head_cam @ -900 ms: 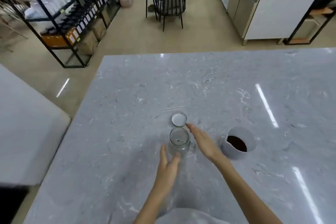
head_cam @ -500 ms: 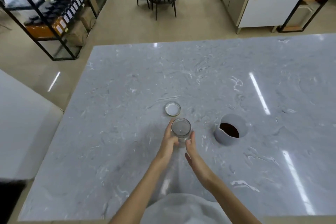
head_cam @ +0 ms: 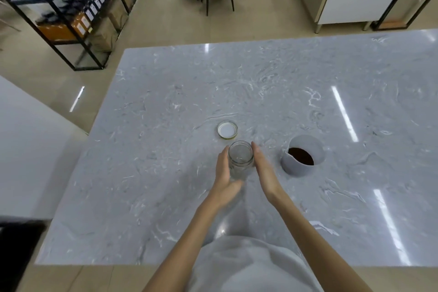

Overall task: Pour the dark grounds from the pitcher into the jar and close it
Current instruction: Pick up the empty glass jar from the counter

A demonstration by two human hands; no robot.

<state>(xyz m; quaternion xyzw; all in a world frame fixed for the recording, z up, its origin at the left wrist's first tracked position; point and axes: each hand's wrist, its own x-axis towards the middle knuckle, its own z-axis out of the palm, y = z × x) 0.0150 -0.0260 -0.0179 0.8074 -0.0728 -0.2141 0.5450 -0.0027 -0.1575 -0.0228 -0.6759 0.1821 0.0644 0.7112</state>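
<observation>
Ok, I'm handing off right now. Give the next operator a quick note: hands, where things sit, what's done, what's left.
Left hand and right hand: open palms on either side of the jar, no closed grip.
Jar: upright on the marble table, open, looks empty.
Lid: flat on the table just behind the jar.
Pitcher: right of the jar, dark grounds inside.
Done: lid off.
Left: pour the grounds, close the jar.

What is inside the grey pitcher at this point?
Dark grounds lie in the pitcher, none poured into the jar yet. How deep they go is hidden by the pitcher's opaque wall.
</observation>
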